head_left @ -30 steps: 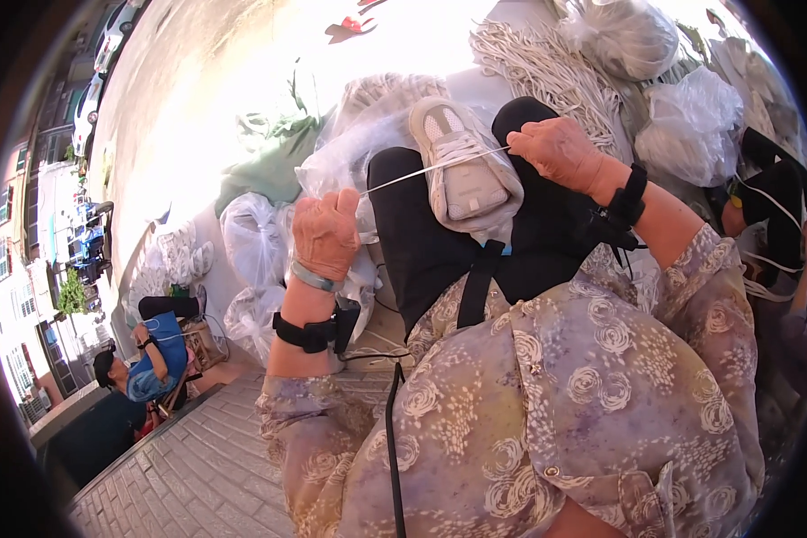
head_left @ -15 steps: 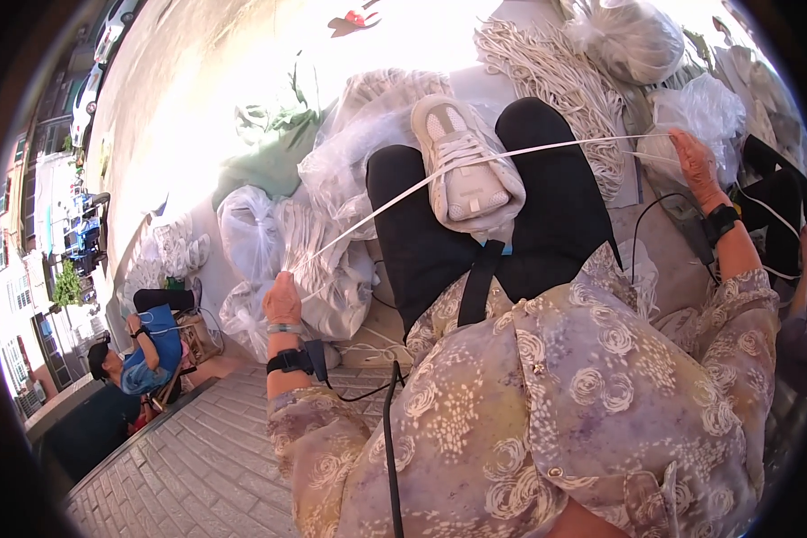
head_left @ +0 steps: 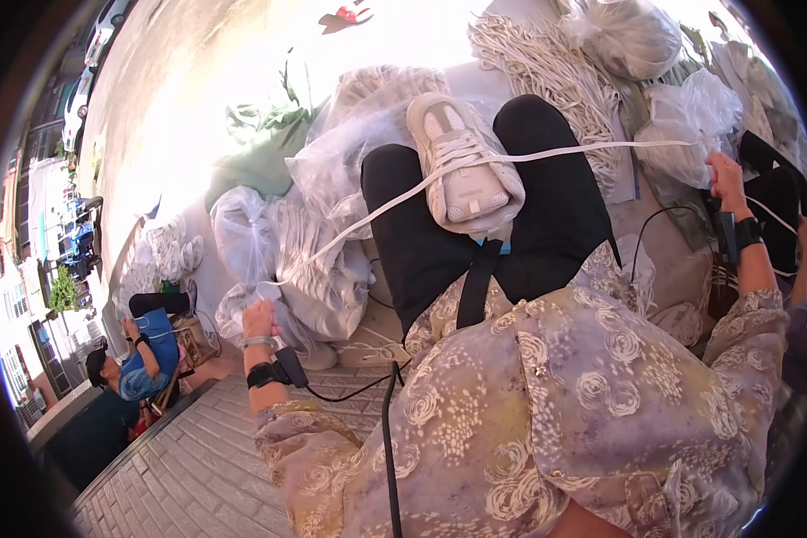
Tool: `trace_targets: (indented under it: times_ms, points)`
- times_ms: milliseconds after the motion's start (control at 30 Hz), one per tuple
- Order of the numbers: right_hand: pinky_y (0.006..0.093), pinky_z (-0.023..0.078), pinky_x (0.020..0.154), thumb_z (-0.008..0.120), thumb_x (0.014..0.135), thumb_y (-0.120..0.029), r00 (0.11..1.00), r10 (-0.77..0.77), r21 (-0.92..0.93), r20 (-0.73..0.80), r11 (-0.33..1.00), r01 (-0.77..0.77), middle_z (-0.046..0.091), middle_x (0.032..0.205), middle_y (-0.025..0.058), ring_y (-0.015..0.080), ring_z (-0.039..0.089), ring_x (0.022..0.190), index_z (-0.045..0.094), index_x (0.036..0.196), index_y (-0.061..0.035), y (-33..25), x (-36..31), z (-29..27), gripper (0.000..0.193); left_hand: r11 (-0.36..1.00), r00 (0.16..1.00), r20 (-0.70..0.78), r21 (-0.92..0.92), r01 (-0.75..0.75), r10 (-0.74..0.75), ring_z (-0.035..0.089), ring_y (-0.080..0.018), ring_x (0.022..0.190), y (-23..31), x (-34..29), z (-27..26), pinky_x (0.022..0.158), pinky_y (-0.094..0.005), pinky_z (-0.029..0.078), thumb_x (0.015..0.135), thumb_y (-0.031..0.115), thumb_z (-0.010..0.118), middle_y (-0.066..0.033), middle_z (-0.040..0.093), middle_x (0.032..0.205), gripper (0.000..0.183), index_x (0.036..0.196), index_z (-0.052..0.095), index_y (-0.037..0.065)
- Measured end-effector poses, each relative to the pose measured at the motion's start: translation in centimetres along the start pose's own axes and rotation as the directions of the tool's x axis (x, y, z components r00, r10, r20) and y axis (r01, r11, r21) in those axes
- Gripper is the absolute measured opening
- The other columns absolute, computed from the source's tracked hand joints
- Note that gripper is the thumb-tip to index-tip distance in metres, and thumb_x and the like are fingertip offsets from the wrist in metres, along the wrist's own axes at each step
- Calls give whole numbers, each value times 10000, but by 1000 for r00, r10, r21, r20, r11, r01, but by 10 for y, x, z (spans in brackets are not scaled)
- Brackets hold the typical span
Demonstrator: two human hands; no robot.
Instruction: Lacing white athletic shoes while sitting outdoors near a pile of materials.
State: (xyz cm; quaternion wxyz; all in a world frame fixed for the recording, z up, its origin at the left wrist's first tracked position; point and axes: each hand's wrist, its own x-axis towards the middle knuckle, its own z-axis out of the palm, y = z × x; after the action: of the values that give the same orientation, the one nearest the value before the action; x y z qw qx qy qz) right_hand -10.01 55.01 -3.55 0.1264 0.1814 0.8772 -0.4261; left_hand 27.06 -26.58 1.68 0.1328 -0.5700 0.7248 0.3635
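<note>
A pale grey sneaker [head_left: 462, 161] lies sole-down on my lap between my black-clad knees. A long white shoelace [head_left: 547, 154] runs through it and stretches taut to both sides. My left hand [head_left: 260, 318] is out low to the left, closed on one end of the lace beside a clear bag of laces. My right hand [head_left: 724, 170] is out far to the right, closed on the other end. Each wrist carries a black strap with a cable.
Clear plastic bags [head_left: 318, 260] stuffed with white laces lie left of my knees, more bags [head_left: 690, 108] at the right. A heap of loose white laces [head_left: 556, 63] lies ahead. A person in a blue top [head_left: 143, 359] sits at the lower left by a brick pavement [head_left: 197, 466].
My hands were close together at the sneaker, then drew apart. Now the left is low at the left, the right far right, and the lace is pulled out long and taut.
</note>
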Motion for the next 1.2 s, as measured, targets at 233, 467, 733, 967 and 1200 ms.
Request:
trace_targets:
  times_ms: [233,467,733,967,1200]
  points:
    - [171,377,398,483,919,-210,549,-30,192,835,952,-239,511,590,-26,34,418,396,554,867,-47,-148,-146,181,186,952,513,820,-305,15,255,430,-73,358,153,-111,164,426,-241,475,919,262,505,-14,502,549,253,776,533,56]
    - [190,429,638,521,902,-168,643,-435,491,630,865,104,590,782,-8,50,526,705,622,939,-18,-184,-128,273,185,919,585,720,-373,-126,373,452,-72,390,232,-92,215,427,-247,481,885,203,535,-23,535,585,166,819,542,51]
    - [193,429,669,586,871,-141,768,-390,538,508,840,71,577,816,-40,41,484,709,650,1014,-35,-188,-129,275,189,760,780,311,-578,-298,543,576,-102,599,240,-105,222,590,-240,493,875,192,556,-36,612,737,167,841,596,34]
    - [185,346,501,627,837,-100,825,-414,638,385,765,87,499,635,-61,17,404,562,644,848,8,-180,-138,283,110,577,693,19,-571,-584,720,445,-38,609,215,-112,227,545,-193,366,882,134,562,24,556,687,180,853,656,-17]
    - [188,346,484,631,832,-95,842,-424,649,333,751,122,499,619,-50,20,411,546,616,783,-4,-179,-136,285,104,613,745,20,-584,-533,667,452,-30,508,213,-123,228,446,-174,355,909,182,538,19,533,645,200,880,624,3]
